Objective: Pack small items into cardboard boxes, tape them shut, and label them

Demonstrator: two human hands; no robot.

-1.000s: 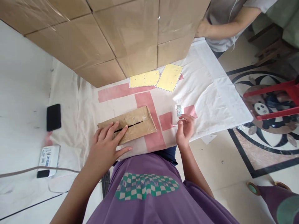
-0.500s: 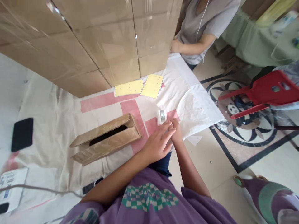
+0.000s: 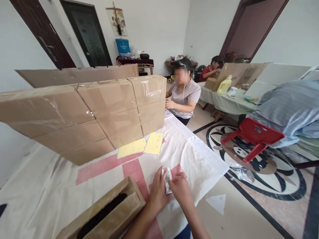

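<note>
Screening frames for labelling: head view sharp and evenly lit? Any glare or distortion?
Head view: soft even daylight, faint shadows; tape glare on the taped cardboard boxes; wide-angle distortion tilts the dark door at left; small white packet held between left hand and right hand is sharp enough, but its print is too small to read.

I see the left hand [image 3: 156, 194] and right hand [image 3: 180, 188] meeting near the table's [image 3: 201, 156] front edge, both gripping a small white packet [image 3: 166, 179]. A brown slotted box [image 3: 112, 214] lies at that edge, to their left. Two yellow cards [image 3: 139, 146] lie mid-table against stacked cartons [image 3: 99, 113]. A person [image 3: 184, 96] sits at the far corner.
</note>
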